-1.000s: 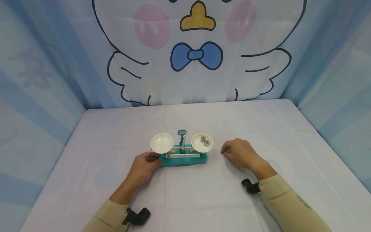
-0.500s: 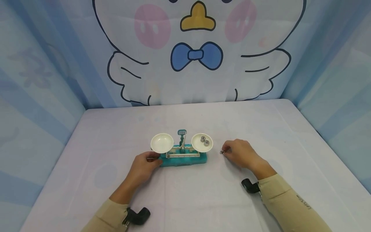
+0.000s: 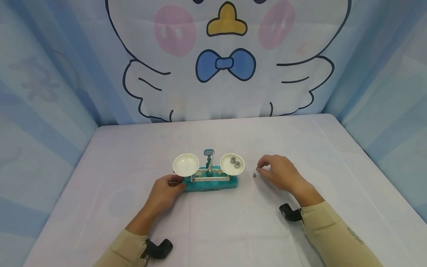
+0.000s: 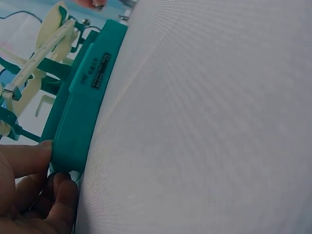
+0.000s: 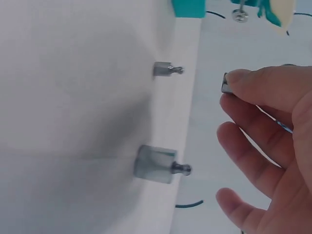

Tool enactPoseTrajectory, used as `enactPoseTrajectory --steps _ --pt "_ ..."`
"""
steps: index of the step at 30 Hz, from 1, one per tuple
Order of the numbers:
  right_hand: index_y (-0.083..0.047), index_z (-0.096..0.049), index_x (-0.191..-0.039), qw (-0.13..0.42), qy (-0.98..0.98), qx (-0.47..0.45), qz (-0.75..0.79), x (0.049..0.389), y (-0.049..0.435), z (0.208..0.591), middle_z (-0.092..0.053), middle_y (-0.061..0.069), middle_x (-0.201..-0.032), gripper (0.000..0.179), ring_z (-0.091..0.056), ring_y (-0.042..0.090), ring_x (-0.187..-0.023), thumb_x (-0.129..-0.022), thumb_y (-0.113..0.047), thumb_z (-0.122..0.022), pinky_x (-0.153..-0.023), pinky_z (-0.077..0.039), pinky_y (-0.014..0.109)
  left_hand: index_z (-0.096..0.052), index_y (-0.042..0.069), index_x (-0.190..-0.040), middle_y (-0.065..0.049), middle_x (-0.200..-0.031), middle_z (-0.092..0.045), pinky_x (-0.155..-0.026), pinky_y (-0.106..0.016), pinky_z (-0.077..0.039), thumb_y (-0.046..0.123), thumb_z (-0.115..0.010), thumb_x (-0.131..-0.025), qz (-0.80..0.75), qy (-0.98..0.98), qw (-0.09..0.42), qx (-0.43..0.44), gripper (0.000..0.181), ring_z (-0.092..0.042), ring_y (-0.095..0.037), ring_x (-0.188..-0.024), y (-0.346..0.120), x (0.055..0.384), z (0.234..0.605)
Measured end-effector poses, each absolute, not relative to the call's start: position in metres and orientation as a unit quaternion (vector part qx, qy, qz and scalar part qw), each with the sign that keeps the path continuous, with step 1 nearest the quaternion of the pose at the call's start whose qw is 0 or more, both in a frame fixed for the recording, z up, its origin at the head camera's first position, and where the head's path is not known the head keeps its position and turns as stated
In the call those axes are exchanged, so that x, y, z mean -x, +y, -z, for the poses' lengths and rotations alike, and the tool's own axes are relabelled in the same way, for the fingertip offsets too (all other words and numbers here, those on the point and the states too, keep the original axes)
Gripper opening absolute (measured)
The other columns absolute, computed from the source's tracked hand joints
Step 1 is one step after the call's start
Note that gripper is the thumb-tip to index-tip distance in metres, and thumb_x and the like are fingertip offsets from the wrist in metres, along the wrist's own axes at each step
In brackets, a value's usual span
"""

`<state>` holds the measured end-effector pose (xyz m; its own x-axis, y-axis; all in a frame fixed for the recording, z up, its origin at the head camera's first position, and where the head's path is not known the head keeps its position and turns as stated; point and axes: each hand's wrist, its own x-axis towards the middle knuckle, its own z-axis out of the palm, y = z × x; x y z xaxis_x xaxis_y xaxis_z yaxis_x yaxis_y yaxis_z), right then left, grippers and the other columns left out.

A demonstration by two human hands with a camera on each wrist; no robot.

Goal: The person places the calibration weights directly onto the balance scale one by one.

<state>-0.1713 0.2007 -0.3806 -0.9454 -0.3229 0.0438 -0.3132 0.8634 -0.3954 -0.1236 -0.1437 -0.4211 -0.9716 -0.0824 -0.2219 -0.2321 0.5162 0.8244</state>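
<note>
A teal balance scale with two white pans stands mid-table. My left hand grips the left end of its base, thumb against the side and the other fingers curled at the end in the left wrist view. The left pan is bare; in the right pan sit two metal weights. To the right of the scale, my right hand pinches a small metal weight between thumb and index finger, raised above the table. Another small knobbed weight stands on the table near those fingers.
In the right wrist view a larger knobbed weight also stands on the white tablecloth; the right hand hides it from the head view. A printed curtain hangs behind the table. Black wrist cameras stick out from both sleeves.
My right hand has risen from the table and shifted slightly right with the pinched weight, leaving a small weight standing in view. The left hand and scale have stayed put.
</note>
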Motion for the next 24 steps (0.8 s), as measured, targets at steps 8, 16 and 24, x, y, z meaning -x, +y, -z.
enactPoseTrajectory --steps 8,16,24 --pt "-0.007 -0.074 -0.104 -0.042 0.954 0.191 0.229 0.165 0.193 0.364 -0.072 0.008 -0.104 0.013 -0.063 0.032 -0.106 -0.093 -0.014 -0.07 -0.094 -0.048 0.054 -0.065 -0.003 -0.124 -0.015 -0.12 -0.066 -0.094 -0.047 -0.051 0.014 -0.067 -0.093 -0.482 0.868 0.079 0.091 0.036 -0.061 -0.031 -0.111 -0.144 0.124 0.422" --pt "-0.006 -0.073 -0.101 -0.103 0.933 0.228 0.259 0.162 0.174 0.352 -0.072 0.009 -0.104 0.01 -0.064 0.03 -0.106 -0.092 -0.01 -0.071 -0.094 -0.049 0.052 -0.065 -0.003 -0.124 -0.016 -0.12 -0.065 -0.094 -0.047 -0.05 0.013 -0.067 -0.093 -0.484 0.867 0.08 0.093 0.035 -0.061 -0.031 -0.111 -0.144 0.124 0.423" --pt "-0.004 -0.072 -0.102 -0.108 0.918 0.25 0.288 0.166 0.155 0.348 -0.071 0.009 -0.104 0.012 -0.063 0.029 -0.105 -0.091 -0.008 -0.071 -0.094 -0.05 0.049 -0.065 -0.003 -0.123 -0.015 -0.118 -0.066 -0.093 -0.046 -0.051 0.014 -0.067 -0.093 -0.488 0.864 0.079 0.09 0.034 -0.061 -0.03 -0.109 -0.144 0.123 0.422"
